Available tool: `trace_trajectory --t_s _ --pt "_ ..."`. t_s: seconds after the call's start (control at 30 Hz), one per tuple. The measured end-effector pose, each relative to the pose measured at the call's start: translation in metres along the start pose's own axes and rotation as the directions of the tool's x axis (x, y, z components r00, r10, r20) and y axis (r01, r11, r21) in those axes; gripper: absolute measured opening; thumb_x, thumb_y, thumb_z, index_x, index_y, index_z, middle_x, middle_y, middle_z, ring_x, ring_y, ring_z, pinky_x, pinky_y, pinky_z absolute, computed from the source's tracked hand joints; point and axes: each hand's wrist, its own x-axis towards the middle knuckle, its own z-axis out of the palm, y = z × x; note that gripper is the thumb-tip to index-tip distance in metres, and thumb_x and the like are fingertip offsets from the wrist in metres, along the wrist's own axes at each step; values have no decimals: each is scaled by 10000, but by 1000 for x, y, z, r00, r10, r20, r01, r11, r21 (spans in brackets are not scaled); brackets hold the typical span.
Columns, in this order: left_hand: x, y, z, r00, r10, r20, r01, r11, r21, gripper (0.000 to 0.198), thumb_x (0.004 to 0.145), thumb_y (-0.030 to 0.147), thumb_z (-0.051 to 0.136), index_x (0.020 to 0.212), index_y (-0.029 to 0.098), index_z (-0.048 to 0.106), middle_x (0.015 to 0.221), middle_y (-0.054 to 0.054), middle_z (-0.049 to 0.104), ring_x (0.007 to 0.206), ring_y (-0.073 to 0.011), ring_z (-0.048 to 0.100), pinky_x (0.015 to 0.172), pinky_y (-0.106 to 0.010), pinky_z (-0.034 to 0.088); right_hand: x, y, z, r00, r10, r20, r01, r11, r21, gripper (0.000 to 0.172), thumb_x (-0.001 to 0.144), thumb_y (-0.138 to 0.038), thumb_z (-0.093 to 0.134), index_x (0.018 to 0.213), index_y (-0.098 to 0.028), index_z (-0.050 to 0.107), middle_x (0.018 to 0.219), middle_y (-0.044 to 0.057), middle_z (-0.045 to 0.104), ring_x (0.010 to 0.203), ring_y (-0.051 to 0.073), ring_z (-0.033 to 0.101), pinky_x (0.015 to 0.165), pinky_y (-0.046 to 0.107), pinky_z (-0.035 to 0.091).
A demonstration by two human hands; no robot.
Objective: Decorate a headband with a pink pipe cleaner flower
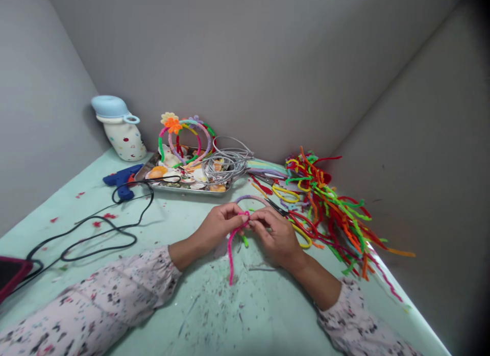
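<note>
A bright pink pipe cleaner [230,254] is pinched between both hands over the middle of the table. My left hand [222,222] is closed on it, and its tail hangs down below the fingers. The fingertips of my right hand [276,232] meet the pink piece at its small bent upper part. What exactly is pinched at the fingertips is partly hidden. A short green pipe cleaner [245,240] shows just beneath the hands. Behind them lies a pastel band [250,197], and scissors with dark blades [277,208] are beside my right hand.
A metal tray [184,191] at the back holds scraps, silver wire coils [229,164] and flowered headbands [186,142]. Left are a blue glue gun [123,181], black cord [111,221] and a bottle [124,136]. Many-coloured pipe cleaners [337,213] pile up at right. Walls rise behind the table [214,320].
</note>
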Motion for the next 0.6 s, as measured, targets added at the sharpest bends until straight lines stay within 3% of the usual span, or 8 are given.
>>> trace_trajectory --t_s 0.47,0.6 --pt "0 2 2 1000 -19 -25 20 998 67 118 753 245 643 745 139 594 659 -4 638 556 -95 546 589 -233 416 -3 2 3 996 -86 10 87 985 -149 120 905 -162 466 958 -202 566 875 66 613 852 187 594 770 317 494" --pt "-1 3 2 1000 1 1 -1 1000 26 144 757 269 653 768 140 590 703 -16 653 574 -99 556 603 -240 424 -3 -1 2 995 -101 -23 95 981 -170 130 896 -156 462 976 -201 553 987 95 587 945 200 588 779 322 499"
